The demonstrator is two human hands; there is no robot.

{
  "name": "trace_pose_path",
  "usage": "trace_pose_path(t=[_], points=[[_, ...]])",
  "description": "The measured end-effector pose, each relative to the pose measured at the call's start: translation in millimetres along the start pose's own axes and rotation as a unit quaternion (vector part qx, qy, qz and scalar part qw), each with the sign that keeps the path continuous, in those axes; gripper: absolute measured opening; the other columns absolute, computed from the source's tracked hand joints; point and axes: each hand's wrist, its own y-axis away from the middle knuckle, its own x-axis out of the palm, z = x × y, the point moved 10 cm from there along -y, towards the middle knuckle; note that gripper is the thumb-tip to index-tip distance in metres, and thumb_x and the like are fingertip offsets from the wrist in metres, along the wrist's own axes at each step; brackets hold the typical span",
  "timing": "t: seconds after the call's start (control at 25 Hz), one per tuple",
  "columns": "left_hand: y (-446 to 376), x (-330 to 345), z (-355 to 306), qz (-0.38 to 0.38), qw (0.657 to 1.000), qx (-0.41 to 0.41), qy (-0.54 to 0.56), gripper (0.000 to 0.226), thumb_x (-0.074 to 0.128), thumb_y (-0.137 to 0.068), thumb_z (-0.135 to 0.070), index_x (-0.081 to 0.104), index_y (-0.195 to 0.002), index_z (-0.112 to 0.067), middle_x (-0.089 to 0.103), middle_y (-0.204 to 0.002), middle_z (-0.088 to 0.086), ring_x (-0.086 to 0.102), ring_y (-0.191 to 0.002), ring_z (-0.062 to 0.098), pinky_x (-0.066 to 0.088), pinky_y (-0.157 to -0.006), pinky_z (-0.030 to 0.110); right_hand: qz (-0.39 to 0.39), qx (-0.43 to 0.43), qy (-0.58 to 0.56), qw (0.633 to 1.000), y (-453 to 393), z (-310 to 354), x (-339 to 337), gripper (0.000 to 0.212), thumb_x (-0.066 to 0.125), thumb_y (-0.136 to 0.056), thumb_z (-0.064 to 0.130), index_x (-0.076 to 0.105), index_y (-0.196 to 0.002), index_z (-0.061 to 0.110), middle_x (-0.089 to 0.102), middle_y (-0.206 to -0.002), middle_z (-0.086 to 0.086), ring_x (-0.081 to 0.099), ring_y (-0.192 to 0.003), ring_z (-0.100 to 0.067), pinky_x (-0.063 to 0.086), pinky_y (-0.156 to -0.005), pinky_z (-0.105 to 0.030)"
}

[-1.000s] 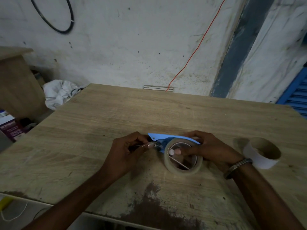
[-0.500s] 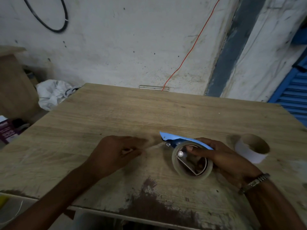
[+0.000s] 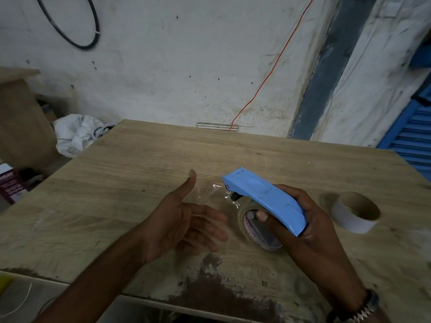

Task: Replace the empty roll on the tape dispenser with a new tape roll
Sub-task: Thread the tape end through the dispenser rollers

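One scuffed wooden table (image 3: 140, 173) before stained wall (image 3: 175, 66)

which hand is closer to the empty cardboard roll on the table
Right. The right hand, gripping the blue dispenser, sits just left of the empty roll; the open left hand is farther left, beyond the dispenser.

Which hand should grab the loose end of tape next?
The left hand. It is open, empty, right beside the loose tape end. The right hand is busy gripping the blue dispenser.
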Motion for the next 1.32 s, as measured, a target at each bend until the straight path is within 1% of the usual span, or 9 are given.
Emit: trace_pose_path(t=[0.04, 0.12, 0.2, 0.4, 0.56, 0.72, 0.88, 1.08, 1.32], points=[[-2, 3, -3, -0.007, 0.999, 0.016, 0.052, 0.093, 0.045, -0.088, -0.085, 0.081, -0.107, -0.002, 0.081, -0.101, 0.021, 0.077, -0.084, 0.033, 0.057, -0.082, 0.037, 0.007, 0.002, -0.008, 1.0, 3, 0, 5, 0.05, 0.086, -0.075, 0.029, 0.069, -0.122, 0.029, 0.075, -0.114, 0.019, 0.072, -0.103, -0.001, 0.055, -0.08, -0.012], [-8, -7, -16, -0.07, 0.986, 0.081, 0.131, 0.044, 0.069, -0.093, -0.051, 0.08, -0.094, -0.009, 0.078, -0.09, 0.012, 0.075, -0.068, 0.02, 0.061, -0.063, 0.029, 0.017, 0.015, -0.016, 1.0, 11, -1, 14, 0.055, 0.088, -0.067, 0.033, 0.069, -0.118, 0.03, 0.075, -0.112, 0.022, 0.072, -0.1, 0.002, 0.054, -0.076, -0.01], [-10, -17, -29, -0.097, 0.976, 0.117, 0.158, 0.015, 0.072, -0.096, -0.022, 0.078, -0.091, -0.009, 0.073, -0.082, 0.009, 0.071, -0.062, 0.012, 0.062, -0.056, 0.021, 0.021, 0.047, -0.042, 0.998, 19, -10, 21, 0.063, 0.092, -0.059, 0.027, 0.068, -0.117, 0.028, 0.075, -0.107, 0.023, 0.073, -0.094, 0.003, 0.056, -0.07, -0.011], [-17, -18, -43, -0.069, 0.979, 0.155, 0.116, 0.018, 0.065, -0.102, -0.016, 0.081, -0.098, -0.008, 0.08, -0.093, 0.009, 0.076, -0.083, 0.015, 0.067, -0.08, 0.027, 0.034, 0.168, -0.116, 0.978, 32, -38, 30, 0.101, 0.101, -0.03, 0.062, 0.071, -0.119, 0.025, 0.08, -0.112, 0.004, 0.077, -0.099, -0.011, 0.06, -0.074, -0.024], [-16, -7, -52, -0.051, 0.969, 0.208, 0.12, 0.018, 0.063, -0.102, -0.015, 0.081, -0.101, -0.01, 0.081, -0.098, 0.009, 0.08, -0.088, 0.015, 0.066, -0.085, 0.028, 0.097, 0.316, -0.313, 0.89, 43, -37, 51, 0.05, 0.075, -0.076, 0.049, 0.084, -0.109, 0.012, 0.08, -0.116, -0.017, 0.079, -0.102, -0.028, 0.063, -0.092, -0.043], [-12, -1, -59, -0.057, 0.966, 0.24, 0.083, 0.022, 0.066, -0.102, -0.018, 0.079, -0.114, -0.006, 0.082, -0.104, 0.011, 0.08, -0.095, 0.018, 0.065, -0.078, 0.024, 0.107, 0.341, -0.218, 0.908, 51, -44, 50, 0.06, 0.085, -0.069, 0.036, 0.076, -0.12, 0.007, 0.082, -0.108, -0.016, 0.079, -0.1, -0.032, 0.059, -0.097, -0.049], [-5, 3, -67, -0.065, 0.96, 0.266, 0.05, 0.024, 0.07, -0.098, -0.02, 0.079, -0.115, -0.007, 0.082, -0.096, 0.006, 0.08, -0.088, 0.014, 0.064, -0.076, 0.023, 0.047, 0.277, -0.088, 0.956, 47, -32, 39, 0.086, 0.091, -0.041, 0.046, 0.058, -0.119, 0.033, 0.082, -0.085, 0.015, 0.08, -0.078, -0.01, 0.062, -0.065, -0.027], [-7, -3, -75, -0.109, 0.953, 0.282, 0.024, 0.02, 0.074, -0.096, -0.017, 0.08, -0.111, -0.006, 0.083, -0.092, 0.008, 0.08, -0.081, 0.013, 0.064, -0.071, 0.023, 0.043, 0.218, 0.037, 0.974, 41, -22, 35, 0.064, 0.098, -0.06, 0.036, 0.063, -0.113, 0.044, 0.076, -0.099, 0.019, 0.075, -0.087, -0.004, 0.064, -0.083, -0.045], [-27, -11, -65, -0.186, 0.948, 0.257, 0.034, 0.012, 0.077, -0.095, -0.011, 0.079, -0.104, -0.004, 0.08, -0.073, 0.002, 0.076, -0.06, 0.007, 0.061, -0.058, 0.021, 0.084, 0.197, 0.186, 0.959, 33, -11, 31, 0.039, 0.079, -0.073, 0.043, 0.055, -0.104, 0.043, 0.068, -0.095, 0.016, 0.065, -0.081, -0.002, 0.054, -0.07, -0.029]])
